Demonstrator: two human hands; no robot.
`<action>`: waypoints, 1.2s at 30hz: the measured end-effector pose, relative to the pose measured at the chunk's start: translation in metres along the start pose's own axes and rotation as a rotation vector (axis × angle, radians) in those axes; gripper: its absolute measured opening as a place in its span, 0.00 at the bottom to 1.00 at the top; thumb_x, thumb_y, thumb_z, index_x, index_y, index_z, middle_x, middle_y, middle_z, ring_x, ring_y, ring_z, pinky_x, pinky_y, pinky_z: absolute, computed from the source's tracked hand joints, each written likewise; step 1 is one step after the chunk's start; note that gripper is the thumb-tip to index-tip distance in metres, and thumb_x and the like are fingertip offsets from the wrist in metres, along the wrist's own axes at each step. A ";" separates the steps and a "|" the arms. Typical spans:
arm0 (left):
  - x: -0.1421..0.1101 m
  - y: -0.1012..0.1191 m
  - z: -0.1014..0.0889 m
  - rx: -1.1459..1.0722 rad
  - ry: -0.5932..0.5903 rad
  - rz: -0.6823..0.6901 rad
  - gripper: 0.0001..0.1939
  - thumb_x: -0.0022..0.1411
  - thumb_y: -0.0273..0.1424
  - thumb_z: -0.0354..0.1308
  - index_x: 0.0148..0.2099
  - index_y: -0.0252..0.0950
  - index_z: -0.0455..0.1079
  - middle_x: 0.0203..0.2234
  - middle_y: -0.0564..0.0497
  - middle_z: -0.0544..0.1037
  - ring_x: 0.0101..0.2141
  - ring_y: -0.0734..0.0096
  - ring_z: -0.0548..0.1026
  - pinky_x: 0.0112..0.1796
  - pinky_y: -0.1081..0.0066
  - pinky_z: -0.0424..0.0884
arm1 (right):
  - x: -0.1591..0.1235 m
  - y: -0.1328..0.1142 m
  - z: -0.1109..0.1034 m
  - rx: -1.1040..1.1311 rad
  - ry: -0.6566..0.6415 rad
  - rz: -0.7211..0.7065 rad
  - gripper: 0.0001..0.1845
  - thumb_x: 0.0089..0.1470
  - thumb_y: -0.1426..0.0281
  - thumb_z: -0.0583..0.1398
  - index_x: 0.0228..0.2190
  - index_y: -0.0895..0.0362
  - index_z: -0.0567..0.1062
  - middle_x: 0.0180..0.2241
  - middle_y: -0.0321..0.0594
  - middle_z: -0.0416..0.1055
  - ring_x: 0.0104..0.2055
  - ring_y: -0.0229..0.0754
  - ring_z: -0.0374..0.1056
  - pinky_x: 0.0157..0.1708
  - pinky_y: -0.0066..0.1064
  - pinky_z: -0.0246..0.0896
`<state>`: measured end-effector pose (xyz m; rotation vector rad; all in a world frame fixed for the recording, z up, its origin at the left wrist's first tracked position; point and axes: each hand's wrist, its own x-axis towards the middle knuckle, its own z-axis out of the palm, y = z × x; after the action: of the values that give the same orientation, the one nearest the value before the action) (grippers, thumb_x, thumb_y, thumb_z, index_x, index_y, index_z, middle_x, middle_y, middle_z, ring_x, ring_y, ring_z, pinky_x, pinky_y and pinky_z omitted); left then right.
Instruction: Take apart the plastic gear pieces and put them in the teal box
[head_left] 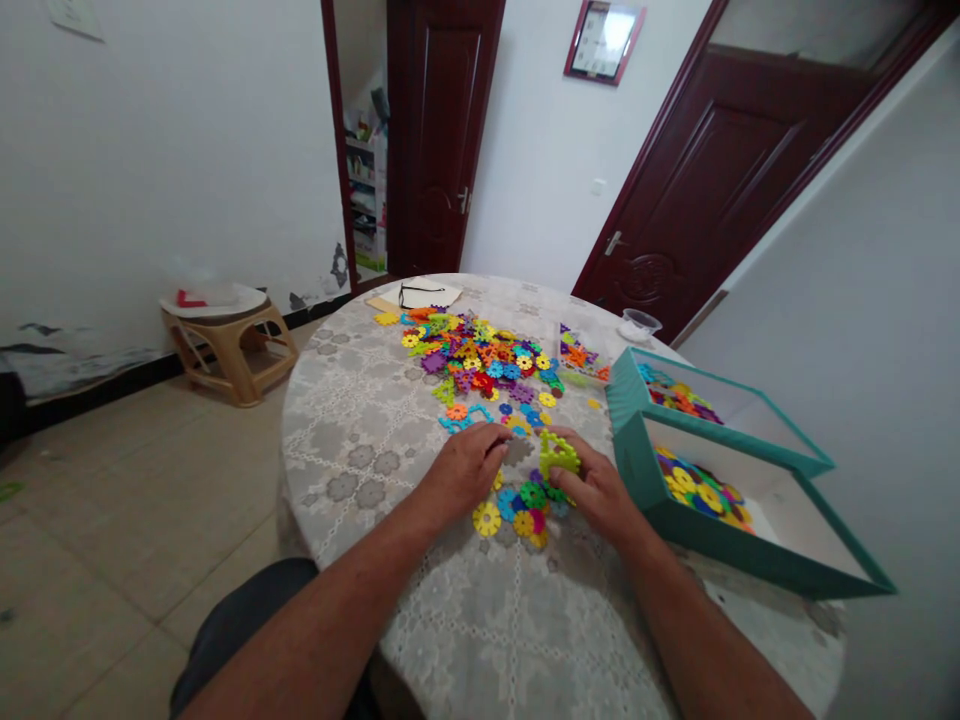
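Observation:
In my right hand (596, 490) is a lime-green toothed plastic building piece (559, 455), pinched between thumb and fingers above the table. My left hand (472, 462) is just to the left, its fingers bent inward and thumb close to the index finger. What it holds, if anything, I cannot make out. Below and between the hands lie loose notched plastic discs, among them a yellow disc (487, 519) and a green disc (532, 494). Just beyond the left fingers are a blue toothed piece (478, 413) and an orange one (456, 411).
A large heap of mixed colourful pieces (487, 355) covers the table's far middle. Two teal boxes (637, 465) with pieces inside stand on the right. Glasses (421, 291) rest on paper at the far edge, a clear bowl (640, 322) at far right. A stool (236, 350) stands left.

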<state>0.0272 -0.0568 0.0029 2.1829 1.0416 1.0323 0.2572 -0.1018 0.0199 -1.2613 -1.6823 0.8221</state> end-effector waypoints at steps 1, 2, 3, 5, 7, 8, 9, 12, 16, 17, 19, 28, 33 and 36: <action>-0.001 0.000 0.001 -0.015 -0.029 0.016 0.12 0.72 0.31 0.51 0.50 0.39 0.75 0.45 0.47 0.82 0.47 0.62 0.78 0.53 0.61 0.73 | -0.001 -0.002 0.002 -0.019 -0.062 -0.018 0.20 0.54 0.66 0.64 0.50 0.51 0.79 0.49 0.39 0.76 0.49 0.50 0.70 0.50 0.37 0.65; -0.001 -0.001 0.002 -0.029 -0.057 0.024 0.13 0.72 0.31 0.51 0.51 0.39 0.75 0.46 0.47 0.82 0.47 0.62 0.78 0.53 0.61 0.73 | -0.002 -0.003 0.005 -0.046 -0.103 -0.026 0.17 0.55 0.66 0.63 0.47 0.51 0.79 0.45 0.38 0.77 0.46 0.48 0.70 0.47 0.35 0.65; -0.002 -0.001 0.002 -0.040 -0.082 0.024 0.13 0.72 0.31 0.51 0.52 0.39 0.76 0.46 0.47 0.82 0.48 0.62 0.79 0.53 0.62 0.73 | -0.004 -0.003 0.006 -0.076 -0.112 -0.022 0.13 0.55 0.67 0.63 0.44 0.52 0.79 0.40 0.37 0.76 0.42 0.46 0.69 0.44 0.34 0.64; -0.003 0.000 0.003 -0.058 -0.119 0.003 0.15 0.73 0.31 0.50 0.53 0.40 0.76 0.47 0.47 0.82 0.48 0.62 0.79 0.54 0.62 0.72 | -0.004 -0.001 0.008 -0.126 -0.054 0.011 0.06 0.56 0.67 0.62 0.37 0.52 0.76 0.32 0.33 0.72 0.35 0.43 0.66 0.36 0.31 0.60; -0.003 0.000 0.003 -0.081 -0.149 -0.014 0.15 0.72 0.31 0.51 0.54 0.40 0.76 0.48 0.47 0.83 0.49 0.62 0.79 0.54 0.62 0.72 | -0.003 0.004 0.007 -0.134 -0.001 0.042 0.04 0.55 0.68 0.61 0.35 0.52 0.72 0.29 0.31 0.67 0.33 0.41 0.63 0.33 0.29 0.58; -0.002 0.001 0.002 -0.095 -0.166 -0.014 0.15 0.72 0.31 0.51 0.54 0.40 0.77 0.48 0.47 0.83 0.49 0.62 0.79 0.55 0.62 0.72 | -0.002 0.006 0.006 -0.116 0.002 0.048 0.06 0.55 0.68 0.61 0.36 0.52 0.71 0.30 0.31 0.67 0.33 0.40 0.63 0.33 0.29 0.58; -0.002 0.001 0.002 -0.107 -0.180 -0.009 0.15 0.71 0.31 0.52 0.54 0.41 0.77 0.48 0.47 0.83 0.49 0.62 0.79 0.55 0.62 0.72 | -0.001 0.009 0.005 -0.086 -0.014 0.050 0.08 0.55 0.68 0.62 0.39 0.52 0.71 0.31 0.31 0.67 0.34 0.40 0.63 0.34 0.29 0.59; -0.001 0.000 0.000 -0.122 -0.170 0.004 0.15 0.69 0.31 0.54 0.53 0.41 0.78 0.48 0.46 0.83 0.50 0.60 0.78 0.56 0.61 0.71 | 0.002 0.013 0.006 0.076 -0.089 0.094 0.13 0.56 0.67 0.62 0.44 0.52 0.71 0.32 0.32 0.70 0.33 0.40 0.65 0.35 0.30 0.62; 0.000 -0.002 -0.001 -0.154 -0.125 -0.062 0.14 0.69 0.33 0.54 0.52 0.41 0.78 0.46 0.46 0.83 0.47 0.59 0.79 0.53 0.60 0.73 | 0.006 0.011 0.015 0.213 -0.132 0.182 0.11 0.55 0.64 0.65 0.38 0.54 0.70 0.27 0.31 0.69 0.27 0.38 0.64 0.30 0.29 0.60; 0.000 -0.002 -0.001 -0.164 -0.133 -0.072 0.14 0.69 0.34 0.55 0.51 0.41 0.78 0.44 0.46 0.83 0.45 0.60 0.79 0.51 0.61 0.74 | 0.006 0.009 0.017 0.194 -0.131 0.180 0.11 0.54 0.65 0.65 0.37 0.54 0.71 0.27 0.31 0.69 0.27 0.37 0.63 0.29 0.29 0.60; 0.001 -0.001 -0.003 -0.171 -0.161 -0.075 0.14 0.69 0.35 0.55 0.51 0.40 0.77 0.42 0.47 0.83 0.42 0.61 0.80 0.47 0.63 0.75 | 0.006 0.001 0.019 0.103 -0.126 0.140 0.09 0.53 0.67 0.66 0.36 0.54 0.72 0.29 0.32 0.70 0.29 0.37 0.64 0.29 0.28 0.59; 0.005 -0.021 -0.034 0.079 0.137 -0.140 0.17 0.70 0.42 0.51 0.51 0.38 0.74 0.44 0.46 0.81 0.38 0.64 0.81 0.43 0.65 0.77 | 0.028 -0.046 -0.089 -0.669 0.248 0.055 0.10 0.60 0.62 0.63 0.41 0.54 0.75 0.35 0.41 0.78 0.35 0.44 0.70 0.35 0.32 0.61; 0.004 -0.044 -0.047 0.426 0.132 -0.201 0.16 0.69 0.35 0.51 0.53 0.36 0.74 0.49 0.42 0.79 0.48 0.56 0.78 0.54 0.59 0.72 | 0.064 -0.021 -0.179 -1.211 0.427 0.363 0.16 0.61 0.65 0.61 0.48 0.60 0.77 0.45 0.56 0.79 0.45 0.53 0.75 0.42 0.36 0.63; 0.000 -0.049 -0.051 0.551 0.049 -0.251 0.17 0.68 0.32 0.54 0.56 0.36 0.75 0.50 0.41 0.79 0.53 0.53 0.76 0.57 0.58 0.70 | 0.073 0.000 -0.210 -1.293 0.406 0.553 0.21 0.60 0.67 0.61 0.52 0.65 0.76 0.47 0.63 0.78 0.48 0.57 0.75 0.44 0.38 0.65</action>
<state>-0.0341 -0.0225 -0.0011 2.3542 1.7366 0.7453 0.4389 -0.0289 0.1254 -2.5982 -1.4776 -0.4188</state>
